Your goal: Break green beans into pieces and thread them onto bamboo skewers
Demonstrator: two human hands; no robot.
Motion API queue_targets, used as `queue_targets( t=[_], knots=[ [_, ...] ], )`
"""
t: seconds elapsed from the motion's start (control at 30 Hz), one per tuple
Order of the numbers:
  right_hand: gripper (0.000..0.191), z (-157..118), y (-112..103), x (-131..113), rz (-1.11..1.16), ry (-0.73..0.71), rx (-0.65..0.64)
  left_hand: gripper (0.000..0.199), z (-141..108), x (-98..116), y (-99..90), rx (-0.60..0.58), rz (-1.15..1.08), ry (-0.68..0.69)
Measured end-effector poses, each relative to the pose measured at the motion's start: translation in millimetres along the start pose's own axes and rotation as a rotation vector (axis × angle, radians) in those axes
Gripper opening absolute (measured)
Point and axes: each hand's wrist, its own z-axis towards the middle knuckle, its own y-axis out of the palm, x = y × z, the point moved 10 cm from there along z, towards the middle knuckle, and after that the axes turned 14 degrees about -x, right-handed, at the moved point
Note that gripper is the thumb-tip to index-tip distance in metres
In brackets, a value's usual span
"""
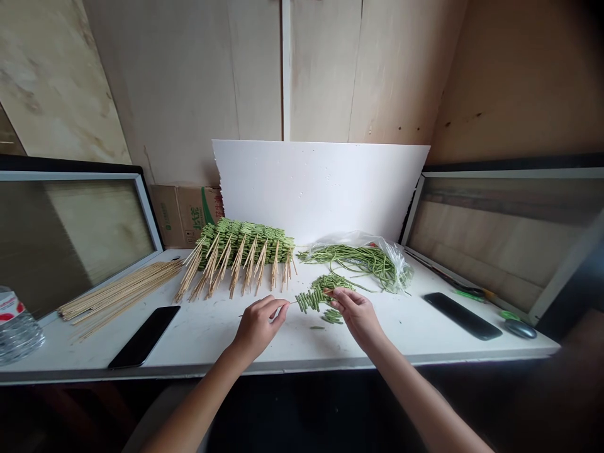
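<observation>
My left hand (259, 324) pinches one end of a thin bamboo skewer, held level just above the table. Several short green bean pieces (309, 301) are threaded side by side along it. At the skewer's other end, the fingers of my right hand (357, 314) are closed on it; whether they also grip a bean piece is hidden. Behind and below my right hand lies a loose pile of cut bean pieces (333, 281), with a smaller group (333, 316) nearer me. At the back left, finished bean skewers (250, 242) are stacked, their bare sticks fanned toward me.
Long uncut beans (353, 257) lie in a clear plastic bag (401, 267) at the back right. Bare bamboo skewers (120, 289) are heaped at left. Two black phones (144, 336), a mouse (520, 328), a water bottle (19, 333) and a white foam board (321, 189) surround the work.
</observation>
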Motion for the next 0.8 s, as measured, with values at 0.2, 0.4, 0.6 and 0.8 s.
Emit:
queue_targets(
  t=[0.2, 0.4, 0.6, 0.8],
  knots=[
    [0.03, -3, 3, 6, -0.012, -0.002, 0.034, 0.022, 0, 2, -1.3, 0.004, 0.009, 0.008],
    [0.03, -6, 6, 23, -0.01, 0.017, 0.074, 0.025, 0, 8, 5.3, 0.0, -0.024, 0.027],
    [0.038, -4, 13, 9, -0.179, 0.04, -0.052, 0.025, 1, -3, -6.6, 0.051, -0.03, -0.039],
    [0.025, -8, 39, -3, -1.036, -0.021, -0.33, 0.027, -1, -19, -21.6, 0.137, 0.004, -0.106]
  ],
)
